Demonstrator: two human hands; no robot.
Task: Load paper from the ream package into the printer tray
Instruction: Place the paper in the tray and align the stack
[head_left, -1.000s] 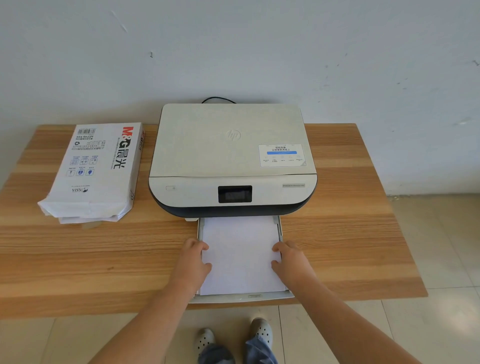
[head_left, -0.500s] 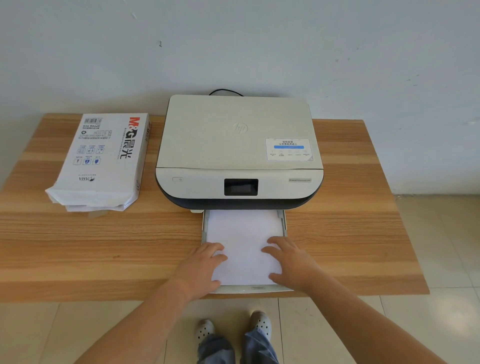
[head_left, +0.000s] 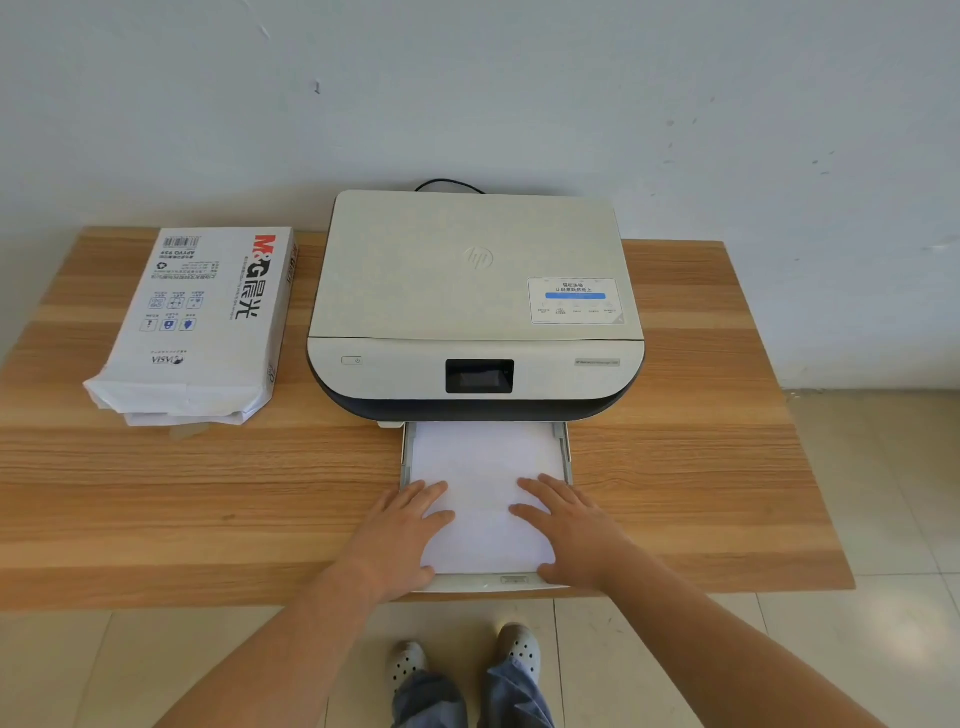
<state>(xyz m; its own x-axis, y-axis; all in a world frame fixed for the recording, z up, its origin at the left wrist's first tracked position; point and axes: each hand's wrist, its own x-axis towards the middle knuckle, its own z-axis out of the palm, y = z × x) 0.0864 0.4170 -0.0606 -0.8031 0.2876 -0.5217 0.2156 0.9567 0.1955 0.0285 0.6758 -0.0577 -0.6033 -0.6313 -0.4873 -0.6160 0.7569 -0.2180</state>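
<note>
A white printer (head_left: 475, 291) with a dark base sits at the middle of the wooden table (head_left: 208, 493). Its tray (head_left: 569, 457) is pulled out toward me, and a white paper stack (head_left: 485, 467) lies flat in it. My left hand (head_left: 400, 535) rests palm down on the stack's near left part, fingers spread. My right hand (head_left: 569, 527) lies flat on the near right part. Neither hand grips anything. The white ream package (head_left: 200, 322) lies to the left of the printer, its near end torn open.
A black cable (head_left: 447, 184) runs behind the printer against the pale wall. The table's front edge is just under the tray's lip. Below it, tiled floor and my two feet in perforated clogs (head_left: 462, 660) show.
Both hands have moved from the tray's side edges inward onto the top of the paper. The tray looks slightly further in under the printer.
</note>
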